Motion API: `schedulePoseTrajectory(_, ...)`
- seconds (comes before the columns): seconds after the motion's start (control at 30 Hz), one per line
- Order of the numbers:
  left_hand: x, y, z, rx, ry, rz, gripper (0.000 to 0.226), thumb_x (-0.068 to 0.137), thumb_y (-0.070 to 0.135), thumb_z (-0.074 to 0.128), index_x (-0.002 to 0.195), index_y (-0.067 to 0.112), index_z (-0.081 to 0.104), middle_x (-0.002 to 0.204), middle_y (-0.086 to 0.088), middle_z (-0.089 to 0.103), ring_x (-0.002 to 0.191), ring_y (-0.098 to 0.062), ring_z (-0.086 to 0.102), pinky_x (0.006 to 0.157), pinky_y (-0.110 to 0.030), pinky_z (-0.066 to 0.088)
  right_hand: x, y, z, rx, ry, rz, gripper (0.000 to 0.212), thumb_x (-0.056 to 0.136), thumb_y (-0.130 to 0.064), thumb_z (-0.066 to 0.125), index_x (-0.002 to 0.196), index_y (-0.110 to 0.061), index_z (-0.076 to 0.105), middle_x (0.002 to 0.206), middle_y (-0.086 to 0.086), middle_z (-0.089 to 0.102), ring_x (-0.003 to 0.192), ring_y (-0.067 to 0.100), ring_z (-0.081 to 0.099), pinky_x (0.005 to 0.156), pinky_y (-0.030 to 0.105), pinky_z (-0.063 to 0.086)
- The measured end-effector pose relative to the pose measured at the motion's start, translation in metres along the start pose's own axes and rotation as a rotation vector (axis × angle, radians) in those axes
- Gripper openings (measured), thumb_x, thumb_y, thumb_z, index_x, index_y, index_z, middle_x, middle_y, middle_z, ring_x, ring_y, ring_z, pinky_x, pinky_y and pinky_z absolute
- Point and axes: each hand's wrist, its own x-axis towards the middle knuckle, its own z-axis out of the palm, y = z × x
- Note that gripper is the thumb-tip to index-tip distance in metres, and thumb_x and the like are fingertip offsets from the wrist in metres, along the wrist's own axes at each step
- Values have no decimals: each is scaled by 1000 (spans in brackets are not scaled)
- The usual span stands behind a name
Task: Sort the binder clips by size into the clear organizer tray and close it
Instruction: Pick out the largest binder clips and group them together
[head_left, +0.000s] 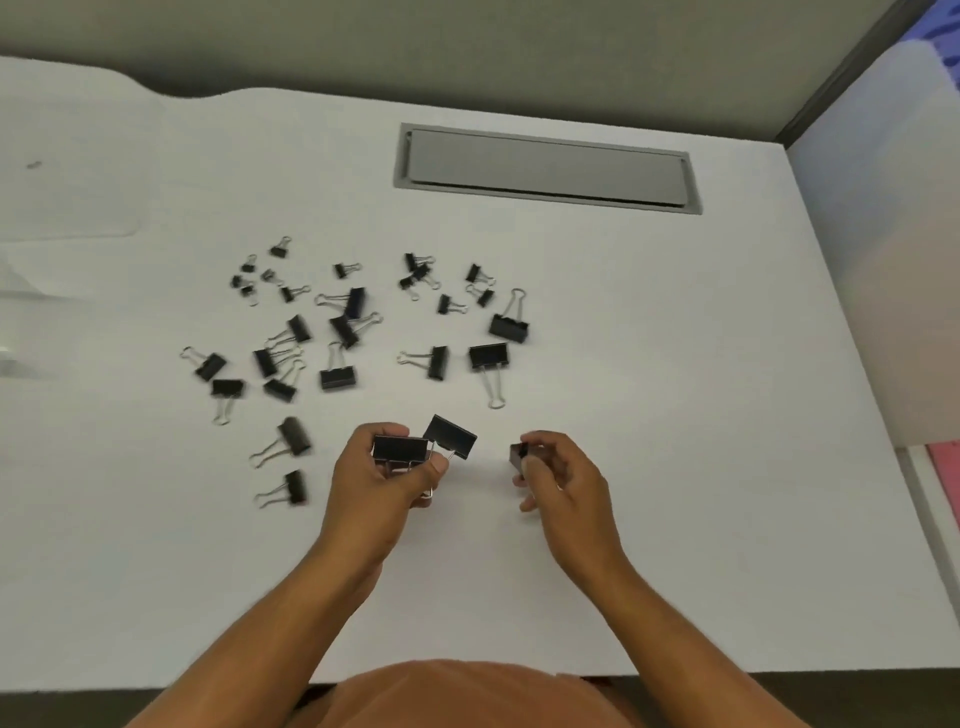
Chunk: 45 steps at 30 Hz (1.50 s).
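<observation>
**Large clips gathered in hand before any go in the tray**

The left hand has its fingers closed around a large binder clip, and a second large clip rests tilted against that hand's thumb side, apparently held along with the first. Gathering several of one size in one hand looks like a way to save trips. The right hand pinches another clip between thumb and fingertips, just to the right of the left hand; it seems about to pass this one over or compare its size.

The rest of the binder clips lie scattered on the white tabletop, beyond the left hand and to its left. The smallest sit farthest from it, the medium and large ones nearer, and none appear sorted yet.

The clear tray is only faintly visible at the far left edge of the tabletop, well away from the left hand; I cannot tell its compartments or whether its lid is open. A grey cable hatch is set into the tabletop beyond the scattered clips.

Judging by this, sorting has barely begun.
</observation>
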Motion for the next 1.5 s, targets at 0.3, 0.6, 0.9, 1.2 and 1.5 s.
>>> schedulePoseTrajectory(0.3,38,7,181,126,-32,75,39,86,16,86,112,26,59,109,-5,72,90,-21,73,79,-38,64,103,16,-156,-301,262,-146,30,92,-26,75,120,-28,66,83,-8,65,75,11,64,69,15,48)
schedulePoseTrajectory(0.6,120,37,315,190,19,171,35,89,18,83,112,24,57,103,1,73,80,-18,74,81,-32,62,216,24,-215,-444,409,-286,37,93,-27,72,126,-13,65,112,1,71,97,19,66,90,40,58)
schedulePoseTrajectory(0.9,131,33,352,229,95,215,23,105,23,63,126,26,55,108,10,73,97,-9,72,80,-10,51,249,43,-208,-447,414,-334,38,94,-24,67,129,-12,61,128,3,63,114,21,56,99,36,51)
schedulePoseTrajectory(1.2,117,31,347,292,169,323,24,110,38,48,132,34,58,111,26,67,114,3,59,103,-24,48,245,42,-205,-674,472,-322,43,104,-41,46,141,-21,53,147,4,51,132,27,45,104,43,40)
schedulePoseTrajectory(1.5,146,13,331,817,133,471,32,102,46,61,124,25,72,120,3,54,114,-18,49,102,-37,36,245,44,-199,-767,401,-402,47,104,-46,42,140,-18,52,148,5,52,136,32,43,110,53,35)
